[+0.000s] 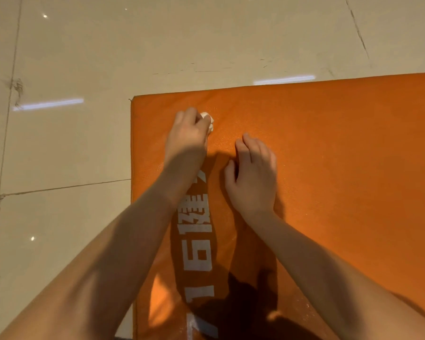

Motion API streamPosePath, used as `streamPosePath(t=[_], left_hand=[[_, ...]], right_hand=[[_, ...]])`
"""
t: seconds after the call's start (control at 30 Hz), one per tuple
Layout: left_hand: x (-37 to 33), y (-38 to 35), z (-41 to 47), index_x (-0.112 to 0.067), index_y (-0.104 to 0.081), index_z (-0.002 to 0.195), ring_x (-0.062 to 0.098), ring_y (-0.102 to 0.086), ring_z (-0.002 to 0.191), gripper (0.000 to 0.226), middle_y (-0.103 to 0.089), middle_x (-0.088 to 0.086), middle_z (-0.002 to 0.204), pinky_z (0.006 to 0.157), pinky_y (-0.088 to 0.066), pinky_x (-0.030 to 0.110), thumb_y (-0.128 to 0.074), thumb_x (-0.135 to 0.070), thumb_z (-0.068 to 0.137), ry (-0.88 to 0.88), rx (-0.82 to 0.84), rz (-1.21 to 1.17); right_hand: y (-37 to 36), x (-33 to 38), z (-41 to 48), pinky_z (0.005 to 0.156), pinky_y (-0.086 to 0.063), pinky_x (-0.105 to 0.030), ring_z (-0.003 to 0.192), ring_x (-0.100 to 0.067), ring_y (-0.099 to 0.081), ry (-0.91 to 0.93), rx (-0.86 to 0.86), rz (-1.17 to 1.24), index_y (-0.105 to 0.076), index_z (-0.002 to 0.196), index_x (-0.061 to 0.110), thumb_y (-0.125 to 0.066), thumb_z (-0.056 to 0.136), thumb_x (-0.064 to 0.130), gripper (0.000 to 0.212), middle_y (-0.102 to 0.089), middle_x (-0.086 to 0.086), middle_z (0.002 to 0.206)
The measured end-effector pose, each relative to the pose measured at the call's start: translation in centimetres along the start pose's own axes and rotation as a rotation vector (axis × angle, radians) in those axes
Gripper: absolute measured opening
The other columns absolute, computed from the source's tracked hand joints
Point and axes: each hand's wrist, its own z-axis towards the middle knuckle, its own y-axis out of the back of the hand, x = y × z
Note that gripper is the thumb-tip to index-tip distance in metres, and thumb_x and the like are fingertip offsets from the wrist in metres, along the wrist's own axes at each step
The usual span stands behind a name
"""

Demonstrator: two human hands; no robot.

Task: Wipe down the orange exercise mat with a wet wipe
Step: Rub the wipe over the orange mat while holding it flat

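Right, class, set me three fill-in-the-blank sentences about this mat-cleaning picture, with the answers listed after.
1. The left hand grips a white wet ___.
2. The right hand holds ___.
3. The exercise mat lies on a tiled ___.
Missing words: wipe; nothing; floor.

Bare forearms [113,253], bare left hand [187,136], bare right hand [253,177]

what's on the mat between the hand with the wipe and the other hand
Nothing: in the head view only bare mat shows between the left hand, gripping the wipe, and the right hand.
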Motion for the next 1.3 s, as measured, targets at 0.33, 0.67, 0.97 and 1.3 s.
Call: streamPosePath(t=[0.33, 0.67, 0.97, 1.3], left_hand=[[2.0, 0.3, 4.4, 0.003, -0.07, 0.109, 0.036, -0.054, 0.098, 0.022, -0.059, 0.02, 0.101, 0.073, -0.037, 0.035, -0.054, -0.005, 0.096, -0.027, -0.017, 0.093], [5.3, 1.9, 3.9, 0.006, -0.071, 0.098, 0.041, -0.057, 0.083, 0.017, -0.058, 0.024, 0.088, 0.068, -0.044, 0.042, -0.058, -0.002, 0.09, -0.053, -0.029, 0.117], [6.5, 2.6, 3.8, 0.004, -0.073, 0.098, 0.04, -0.058, 0.087, 0.018, -0.058, 0.023, 0.092, 0.07, -0.04, 0.034, -0.059, -0.005, 0.091, 0.072, -0.077, 0.066], [7.7, 3.6, 3.1, 0.0, -0.073, 0.102, 0.036, -0.057, 0.091, 0.016, -0.059, 0.021, 0.097, 0.071, -0.033, 0.028, -0.062, -0.007, 0.091, 0.128, -0.058, 0.031]], right_hand=[[0.1, 0.0, 0.1, 0.112, -0.018, -0.041, 0.13, -0.026, -0.037, -0.015, -0.002, -0.043, -0.054, 0.127, 0.008, -0.041, 0.091, 0.029, 0.043, -0.05, -0.01, 0.137], [0.1, 0.0, 0.1, 0.112, -0.016, -0.04, 0.129, -0.026, -0.039, -0.017, -0.008, -0.047, -0.056, 0.126, 0.008, -0.04, 0.092, 0.029, 0.043, -0.052, -0.01, 0.136], [0.1, 0.2, 0.3, 0.113, -0.013, -0.039, 0.13, -0.027, -0.04, -0.019, 0.0, -0.026, -0.056, 0.126, 0.007, -0.037, 0.093, 0.03, 0.045, -0.052, -0.01, 0.136], [0.0, 0.1, 0.4, 0.113, -0.022, -0.045, 0.13, -0.026, -0.038, -0.012, 0.015, -0.006, -0.055, 0.125, 0.006, -0.04, 0.093, 0.029, 0.042, -0.051, -0.011, 0.136]])
